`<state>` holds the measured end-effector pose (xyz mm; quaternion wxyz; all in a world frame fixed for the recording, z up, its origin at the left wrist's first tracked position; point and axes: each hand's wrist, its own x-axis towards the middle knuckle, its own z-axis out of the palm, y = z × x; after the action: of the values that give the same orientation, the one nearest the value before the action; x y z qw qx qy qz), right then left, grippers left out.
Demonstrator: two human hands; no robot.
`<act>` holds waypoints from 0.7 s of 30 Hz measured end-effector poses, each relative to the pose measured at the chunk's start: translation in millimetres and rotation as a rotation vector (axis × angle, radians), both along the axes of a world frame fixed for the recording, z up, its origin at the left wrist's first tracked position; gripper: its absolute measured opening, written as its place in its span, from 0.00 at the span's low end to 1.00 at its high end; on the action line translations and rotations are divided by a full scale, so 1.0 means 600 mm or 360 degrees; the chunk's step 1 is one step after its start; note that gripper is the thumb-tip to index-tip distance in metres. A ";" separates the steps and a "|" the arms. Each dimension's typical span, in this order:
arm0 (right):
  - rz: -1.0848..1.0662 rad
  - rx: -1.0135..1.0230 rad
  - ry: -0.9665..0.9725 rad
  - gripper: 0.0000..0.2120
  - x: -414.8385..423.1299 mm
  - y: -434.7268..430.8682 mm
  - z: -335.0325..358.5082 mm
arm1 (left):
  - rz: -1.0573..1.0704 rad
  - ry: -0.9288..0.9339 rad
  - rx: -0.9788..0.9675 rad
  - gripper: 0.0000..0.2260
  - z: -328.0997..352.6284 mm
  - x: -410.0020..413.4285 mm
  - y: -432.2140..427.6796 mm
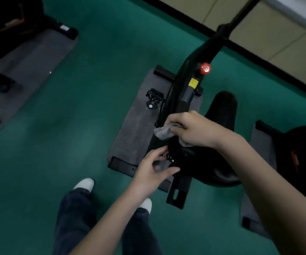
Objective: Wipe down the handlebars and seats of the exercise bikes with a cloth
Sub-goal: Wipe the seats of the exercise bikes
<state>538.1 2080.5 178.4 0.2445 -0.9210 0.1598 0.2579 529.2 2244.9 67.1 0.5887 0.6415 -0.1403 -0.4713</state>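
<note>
A black exercise bike (183, 85) stands on a grey mat (133, 129) in the middle of the head view. Its black seat (203, 162) is below me. My right hand (194, 129) grips a grey cloth (162, 131) and presses it on the narrow front end of the seat. My left hand (154, 170) touches the left side of the seat just under the nose, thumb and fingers loosely spread around it. The handlebars are out of view beyond the frame's upper part.
A red knob (205, 68) and a yellow sticker sit on the bike's frame, a pedal (154, 98) at its left. Another bike on a mat (19, 70) stands at the far left, a third bike (305, 153) at the right. Green floor lies between; my white shoes (85, 184) stand below.
</note>
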 end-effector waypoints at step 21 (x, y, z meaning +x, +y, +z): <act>0.0740 0.0677 -0.0493 0.07 -0.125 -0.037 0.019 | 0.0583 -0.0078 -0.0171 0.18 -0.005 -0.073 -0.012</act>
<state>463.4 2058.4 190.1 0.3869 -0.8894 -0.1505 0.1915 485.4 2237.8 63.9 0.6945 0.6353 -0.0603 -0.3323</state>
